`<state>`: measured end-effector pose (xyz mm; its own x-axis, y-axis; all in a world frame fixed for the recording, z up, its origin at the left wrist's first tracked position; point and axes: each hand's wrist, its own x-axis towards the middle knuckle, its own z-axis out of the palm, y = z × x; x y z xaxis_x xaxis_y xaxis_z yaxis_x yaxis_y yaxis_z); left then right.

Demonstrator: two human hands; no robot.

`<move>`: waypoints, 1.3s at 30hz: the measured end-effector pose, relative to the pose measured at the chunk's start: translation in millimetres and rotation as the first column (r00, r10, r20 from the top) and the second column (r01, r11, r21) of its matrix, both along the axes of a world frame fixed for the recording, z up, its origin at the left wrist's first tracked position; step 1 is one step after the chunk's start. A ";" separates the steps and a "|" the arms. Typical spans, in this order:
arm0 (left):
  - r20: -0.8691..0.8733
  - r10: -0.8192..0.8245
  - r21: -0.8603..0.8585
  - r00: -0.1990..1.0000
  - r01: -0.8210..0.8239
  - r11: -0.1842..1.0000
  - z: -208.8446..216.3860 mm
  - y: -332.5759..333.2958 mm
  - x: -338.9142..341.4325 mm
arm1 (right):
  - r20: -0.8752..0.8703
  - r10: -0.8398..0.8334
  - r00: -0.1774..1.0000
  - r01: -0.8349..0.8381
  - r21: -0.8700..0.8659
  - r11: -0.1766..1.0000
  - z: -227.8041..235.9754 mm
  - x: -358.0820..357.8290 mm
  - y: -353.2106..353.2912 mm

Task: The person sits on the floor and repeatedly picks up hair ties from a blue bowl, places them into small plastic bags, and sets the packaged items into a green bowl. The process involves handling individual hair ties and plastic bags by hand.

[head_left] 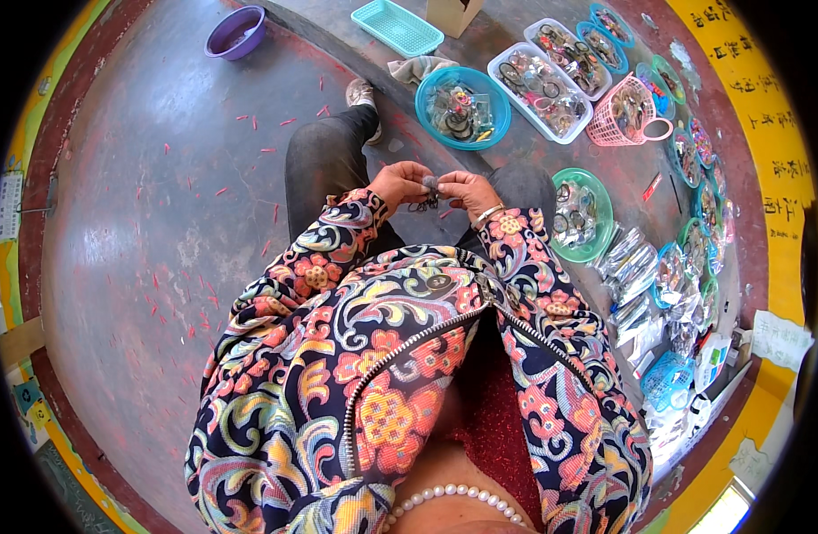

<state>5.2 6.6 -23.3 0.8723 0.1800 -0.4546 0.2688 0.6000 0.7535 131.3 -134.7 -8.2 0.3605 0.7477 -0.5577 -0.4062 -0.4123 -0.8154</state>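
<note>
In front of my lap, my left hand (402, 184) and my right hand (469, 193) are close together, fingertips pinched. Between them is a small grey round piece with dark elastic-looking loops (424, 204) hanging beneath, perhaps a hair tie; it is too small to be sure. Both hands grip it, one from each side. Just past my right knee, a green bowl (606, 220) holds several dark rings and small packets. Farther ahead stands a blue basin (495, 139) of dark bands and clear packets.
White plastic bins (565, 134) and a pink basket (607, 136) of small goods stand far right. Clear packets (630, 265) lie along the right, beside more small baskets. A purple basin (235, 46) and a turquoise tray (398, 28) sit farther off. Red scraps dot the floor (186, 240).
</note>
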 end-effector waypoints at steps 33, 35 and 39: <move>-0.020 -0.246 0.309 0.969 0.240 0.920 -7.3 -5.3 0.3 | -0.055 -0.047 0.997 0.054 0.124 0.991 -6.0 0.2 1.4; -0.036 -0.262 0.304 0.964 0.261 0.916 -7.0 -5.6 0.4 | 0.031 -0.048 0.998 0.043 0.124 0.991 0.5 -4.0 3.3; -0.075 -0.287 0.286 0.955 0.296 0.911 1.3 -7.7 1.3 | 0.107 -0.058 0.993 0.045 0.121 0.992 -2.2 -6.1 3.1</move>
<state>6.5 -1.0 -21.9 0.8925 0.0480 -0.4486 0.4245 0.2469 0.8711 125.2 -131.6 -10.4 0.4543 0.7851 -0.4210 -0.3293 -0.2910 -0.8982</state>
